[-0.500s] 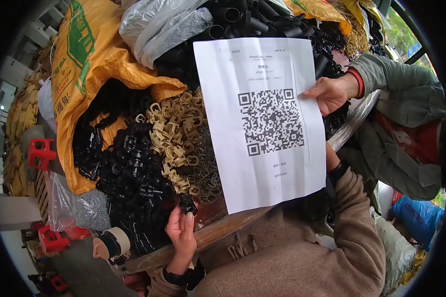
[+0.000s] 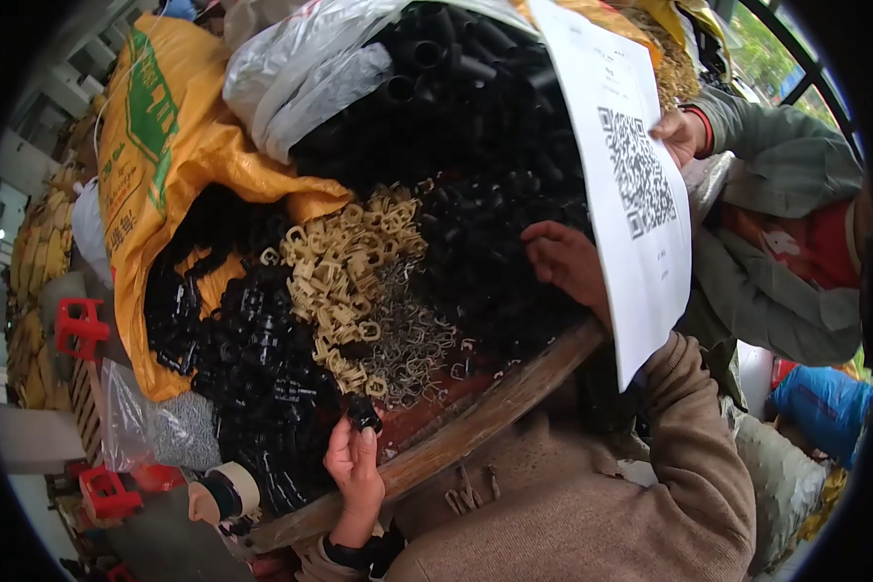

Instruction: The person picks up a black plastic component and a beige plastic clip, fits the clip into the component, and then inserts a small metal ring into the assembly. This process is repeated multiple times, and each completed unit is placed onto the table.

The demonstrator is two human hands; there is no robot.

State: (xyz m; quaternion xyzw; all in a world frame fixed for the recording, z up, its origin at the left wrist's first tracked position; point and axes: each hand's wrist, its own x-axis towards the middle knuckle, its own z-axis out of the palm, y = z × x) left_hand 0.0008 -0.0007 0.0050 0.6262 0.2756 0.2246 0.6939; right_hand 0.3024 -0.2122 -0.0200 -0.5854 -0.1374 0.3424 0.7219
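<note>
In my left hand (image 2: 357, 466) is a small black plastic fitting (image 2: 365, 414), pinched between thumb and fingers at the front of the table. My right hand (image 2: 567, 267) hovers by a heap of small black plastic parts (image 2: 495, 262). Its fingers are loosely bent and apart, with nothing visible in them; the paper hides part of the wrist. Left of centre are beige plastic clips (image 2: 344, 262), beside a pile of metal wire clips (image 2: 407, 339). More black fittings (image 2: 272, 359) lie heaped near my left hand.
Another person's hand (image 2: 684, 136) holds a white paper sheet with a square code (image 2: 640, 281) over my right forearm. A wooden edge (image 2: 495, 407) bounds the table's front. An orange woven sack (image 2: 136, 213) spills black parts; a roll of tape (image 2: 231, 488) stands at the corner.
The paper sheet has swung up and to the right, uncovering my right hand and the black parts. My left hand still holds the fitting, almost in place.
</note>
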